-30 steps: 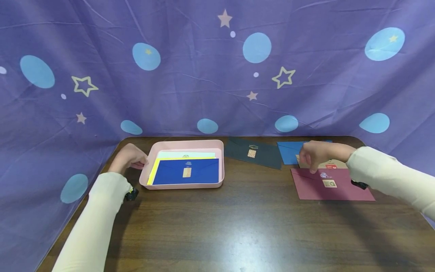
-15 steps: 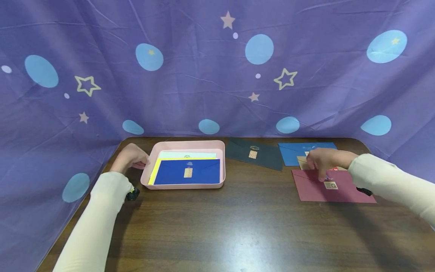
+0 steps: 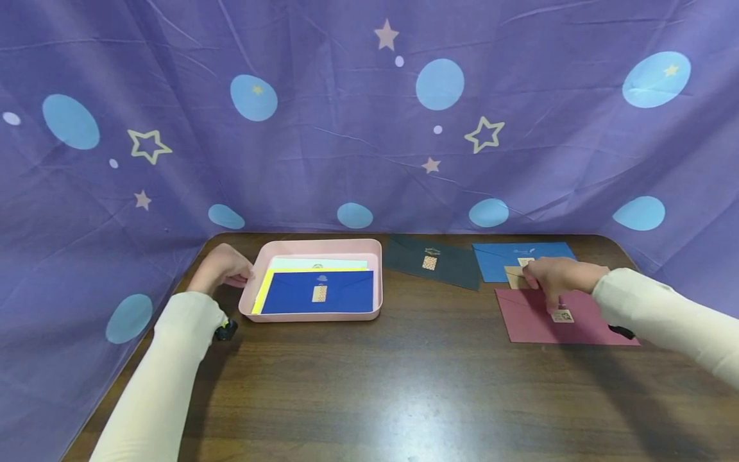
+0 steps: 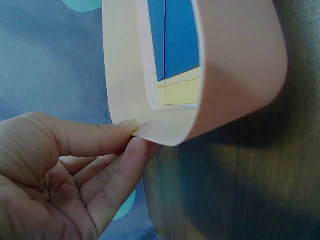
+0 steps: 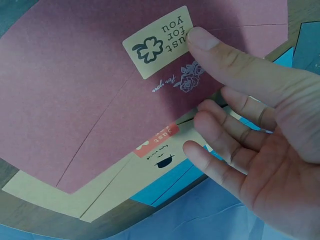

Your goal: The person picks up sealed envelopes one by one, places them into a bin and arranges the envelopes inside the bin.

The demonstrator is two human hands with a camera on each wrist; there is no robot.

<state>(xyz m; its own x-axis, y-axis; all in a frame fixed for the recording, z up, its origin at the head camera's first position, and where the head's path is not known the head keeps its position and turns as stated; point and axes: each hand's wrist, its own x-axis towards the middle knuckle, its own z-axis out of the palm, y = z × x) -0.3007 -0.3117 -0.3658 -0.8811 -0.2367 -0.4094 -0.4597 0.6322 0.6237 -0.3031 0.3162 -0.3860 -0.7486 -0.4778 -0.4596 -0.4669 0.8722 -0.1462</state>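
My left hand (image 3: pixel 222 266) pinches the left rim of a pink tray (image 3: pixel 312 316) between thumb and fingers; the left wrist view shows the thumb (image 4: pixel 100 140) on the rim. Inside lie a dark blue envelope (image 3: pixel 346 292), a yellow envelope (image 3: pixel 262 295) and a pale one (image 3: pixel 288 262). My right hand (image 3: pixel 562 277) is over a maroon envelope (image 3: pixel 525 321). In the right wrist view the thumb (image 5: pixel 225 57) touches the envelope beside its cream sticker (image 5: pixel 157 42). The other fingers lie relaxed beyond its far edge, over a tan envelope (image 5: pixel 115 180).
A bright blue envelope (image 3: pixel 491 260) lies behind, partly under the tan one. Left of it is a dark green envelope (image 3: pixel 453 269), near the tray's right side. All rest on a brown wooden table (image 3: pixel 369 385). A purple patterned cloth (image 3: pixel 358 128) hangs behind.
My right hand has come down and slightly right onto the maroon envelope, its thumb now by the sticker. My left hand stays on the tray rim.
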